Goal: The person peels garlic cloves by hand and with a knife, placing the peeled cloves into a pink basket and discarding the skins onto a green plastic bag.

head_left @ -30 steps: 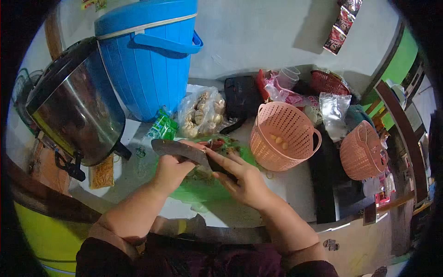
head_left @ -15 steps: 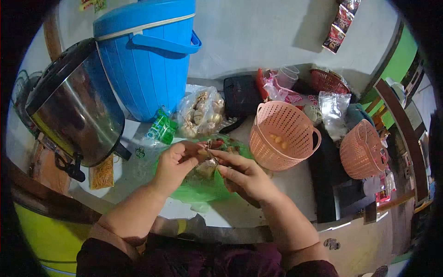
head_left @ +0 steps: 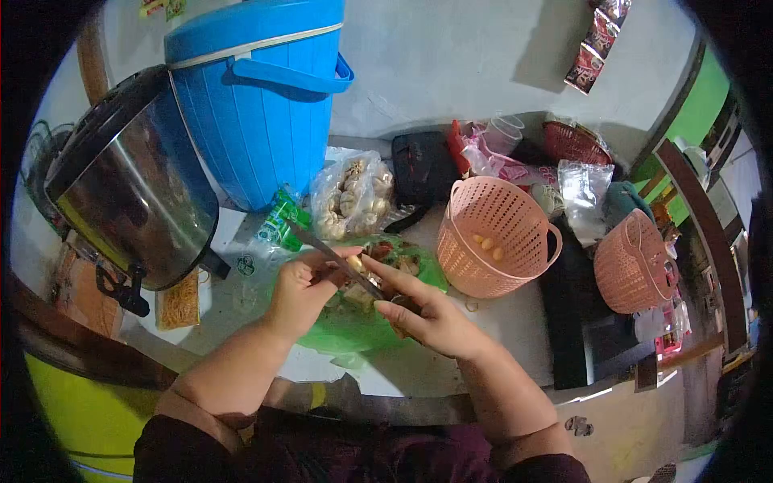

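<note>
My left hand [head_left: 302, 286] pinches a small pale garlic clove [head_left: 354, 263] over a green plastic bag [head_left: 346, 332]. My right hand [head_left: 427, 314] grips a knife [head_left: 328, 251], whose blade points up and to the left beside the clove. Peelings and bits of garlic [head_left: 362, 294] lie on the green bag under both hands. Right of my hands stands a pink basket [head_left: 491, 274] with several peeled cloves [head_left: 485, 243] at its bottom. Behind the green bag rests a clear bag of garlic bulbs [head_left: 352, 197].
A blue lidded bucket [head_left: 250, 129] and a dark shiny pot [head_left: 133, 185] stand at the left. Behind are a black pouch [head_left: 423, 167] and a red basket [head_left: 576, 143]. A second pink basket [head_left: 632, 266] is at the right. A noodle-like packet [head_left: 178, 302] lies near the pot.
The knife blade has swung into clear view, pointing up and left. The pale clove now shows between my fingers. Both hands have shifted slightly.
</note>
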The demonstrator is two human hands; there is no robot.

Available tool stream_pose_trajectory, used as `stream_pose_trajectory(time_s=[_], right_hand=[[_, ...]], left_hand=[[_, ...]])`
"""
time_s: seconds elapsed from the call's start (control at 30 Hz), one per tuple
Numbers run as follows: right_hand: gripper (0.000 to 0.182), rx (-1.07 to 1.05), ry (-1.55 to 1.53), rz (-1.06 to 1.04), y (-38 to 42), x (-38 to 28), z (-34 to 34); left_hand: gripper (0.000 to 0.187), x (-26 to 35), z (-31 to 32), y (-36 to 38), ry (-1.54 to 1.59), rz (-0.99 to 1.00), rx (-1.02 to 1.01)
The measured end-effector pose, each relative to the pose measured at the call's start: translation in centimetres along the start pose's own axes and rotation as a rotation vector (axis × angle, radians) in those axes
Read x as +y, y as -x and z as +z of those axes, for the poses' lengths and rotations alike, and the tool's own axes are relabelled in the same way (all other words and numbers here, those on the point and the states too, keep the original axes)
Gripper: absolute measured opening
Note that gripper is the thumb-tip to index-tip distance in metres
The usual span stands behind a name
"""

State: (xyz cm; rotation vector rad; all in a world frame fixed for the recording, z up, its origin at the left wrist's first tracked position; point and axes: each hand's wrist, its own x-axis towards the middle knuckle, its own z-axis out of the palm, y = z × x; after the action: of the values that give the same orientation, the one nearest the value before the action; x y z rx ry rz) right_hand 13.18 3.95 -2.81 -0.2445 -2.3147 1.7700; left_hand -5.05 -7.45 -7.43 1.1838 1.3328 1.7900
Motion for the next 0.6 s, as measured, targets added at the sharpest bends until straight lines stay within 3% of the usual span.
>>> stream_pose_trajectory(time_s=[0.23,0.53,0.6], right_hand=[[0.052,0.109,0.350,-0.245,-0.3,0.9,0.2],[0.051,0.259,0.763,-0.168,0.4,0.0,1.3],[0.051,0.255,0.729,-0.169,0.3,0.3,1.2]], left_hand=[[0.037,-0.2,-0.1,-0.1,-0.036,-0.034,0.013],[0.031,-0.7,0.0,-0.1,-0.039,-0.040,0.049],[0.030,-0.9,0.0,-0.1,-0.047,-0.031,0.045]])
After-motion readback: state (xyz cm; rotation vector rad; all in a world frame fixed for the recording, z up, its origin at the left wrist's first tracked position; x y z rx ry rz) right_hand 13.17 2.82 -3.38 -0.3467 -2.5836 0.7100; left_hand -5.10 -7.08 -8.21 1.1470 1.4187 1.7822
